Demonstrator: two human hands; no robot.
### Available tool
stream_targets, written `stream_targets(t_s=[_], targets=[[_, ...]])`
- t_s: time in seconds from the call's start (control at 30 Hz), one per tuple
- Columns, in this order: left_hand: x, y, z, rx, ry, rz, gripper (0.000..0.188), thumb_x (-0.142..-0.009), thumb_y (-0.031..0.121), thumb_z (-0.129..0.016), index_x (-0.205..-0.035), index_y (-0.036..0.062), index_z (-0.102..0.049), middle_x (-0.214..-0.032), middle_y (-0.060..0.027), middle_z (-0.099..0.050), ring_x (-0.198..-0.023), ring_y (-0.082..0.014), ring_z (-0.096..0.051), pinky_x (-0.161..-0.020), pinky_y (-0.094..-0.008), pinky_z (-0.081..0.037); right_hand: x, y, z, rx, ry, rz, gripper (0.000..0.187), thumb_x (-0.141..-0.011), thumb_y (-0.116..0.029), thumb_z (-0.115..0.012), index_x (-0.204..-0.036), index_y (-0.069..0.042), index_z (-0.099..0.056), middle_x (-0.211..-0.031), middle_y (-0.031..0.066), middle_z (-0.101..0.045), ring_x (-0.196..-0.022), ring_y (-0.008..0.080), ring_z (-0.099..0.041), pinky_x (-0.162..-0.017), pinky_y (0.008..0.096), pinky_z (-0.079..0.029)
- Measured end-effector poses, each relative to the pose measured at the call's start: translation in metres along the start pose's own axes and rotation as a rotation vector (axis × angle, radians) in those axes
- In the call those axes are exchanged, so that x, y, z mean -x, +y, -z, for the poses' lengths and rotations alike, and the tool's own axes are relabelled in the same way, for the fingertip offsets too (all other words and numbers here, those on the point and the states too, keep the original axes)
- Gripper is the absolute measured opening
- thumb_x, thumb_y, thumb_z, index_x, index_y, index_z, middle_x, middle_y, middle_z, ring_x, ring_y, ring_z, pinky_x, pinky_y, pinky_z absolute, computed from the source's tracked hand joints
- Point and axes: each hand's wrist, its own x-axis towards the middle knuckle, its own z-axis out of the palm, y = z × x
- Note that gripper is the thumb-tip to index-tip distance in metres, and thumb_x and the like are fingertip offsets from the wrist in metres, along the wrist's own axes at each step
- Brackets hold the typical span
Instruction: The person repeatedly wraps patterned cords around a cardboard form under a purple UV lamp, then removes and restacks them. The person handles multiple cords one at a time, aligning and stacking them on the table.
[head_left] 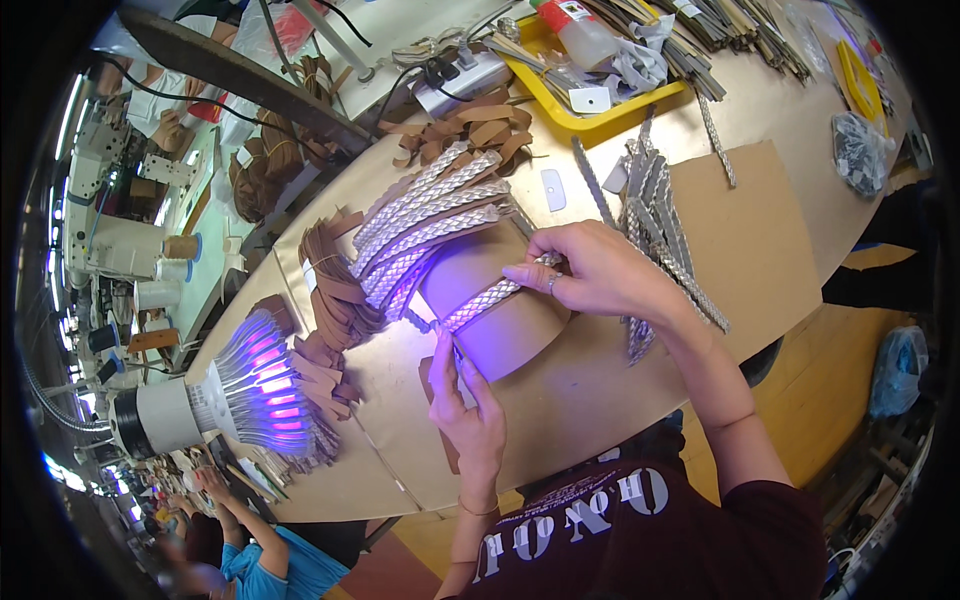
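Pinching one end of a silvery braided strap (485, 303) between thumb and fingers of the right hand (588, 265); touching the other end with the left hand (467, 408), with a grip impossible to tell. Having the strap between both hands over a brown sheet (508, 345), and a lamp (262, 392) left of the left hand.
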Motion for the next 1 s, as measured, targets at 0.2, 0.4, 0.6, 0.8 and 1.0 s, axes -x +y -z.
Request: stream_targets(t_s=[0.2,0.4,0.6,0.8,1.0], targets=[[0.001,0.0,0.0,0.037,-0.001,0.038,0.041,-0.096,-0.006,-0.048,-0.137,-0.0063,-0.046,-0.134,-0.0256,-0.055,-0.124,-0.0329,-0.055,-0.103,-0.0388,-0.046,0.001,0.01,-0.018,-0.119,0.146,0.013,0.041,-0.089,-0.041,-0.07,-0.084,-0.001,-0.067,-0.059,0.0075,-0.055,-0.053,0.015,-0.049,-0.052,0.0318,-0.04],[0.001,0.002,-0.001,0.048,-0.006,0.058,0.041,-0.096,-0.006,-0.047,-0.137,-0.0077,-0.044,-0.134,-0.0267,-0.054,-0.125,-0.0327,-0.055,-0.104,-0.0386,-0.045,0.0,0.021,-0.035,-0.465,0.076,-0.216,0.037,-0.089,-0.038,-0.072,-0.081,-0.003,-0.066,-0.065,-0.0041,-0.056,-0.06,0.0042,-0.047,-0.054,0.0227,-0.039],[0.003,-0.001,-0.001,-0.018,0.007,0.016,0.04,-0.095,-0.006,-0.046,-0.135,-0.0086,-0.046,-0.134,-0.0274,-0.054,-0.125,-0.0338,-0.055,-0.103,-0.0386,-0.046,0.001,0.033,-0.048,-0.693,0.109,-0.159,0.042,-0.086,-0.04,-0.075,-0.081,0.0,-0.063,-0.065,-0.0006,-0.057,-0.059,0.0072,-0.05,-0.053,0.0246,-0.042],[0.006,0.001,-0.005,-0.008,0.018,0.047,0.04,-0.094,-0.006,-0.047,-0.134,-0.0082,-0.048,-0.132,-0.0272,-0.056,-0.124,-0.0356,-0.056,-0.104,-0.0407,-0.045,-0.004,0.052,-0.076,-0.478,0.395,-0.132,0.027,-0.089,-0.023,-0.072,-0.094,-0.003,-0.054,-0.07,-0.0014,-0.052,-0.064,0.0075,-0.049,-0.055,0.0241,-0.041],[-0.001,0.005,0.004,-0.11,-0.017,-0.074,0.042,-0.091,-0.006,-0.05,-0.132,-0.0069,-0.05,-0.13,-0.0252,-0.058,-0.125,-0.0378,-0.055,-0.11,-0.0456,-0.037,0.0,0.053,-0.058,-0.903,0.175,-0.28,0.01,-0.099,-0.011,-0.052,-0.095,-0.003,-0.058,-0.078,0.0024,-0.059,-0.066,0.0076,-0.056,-0.056,0.0216,-0.044]])
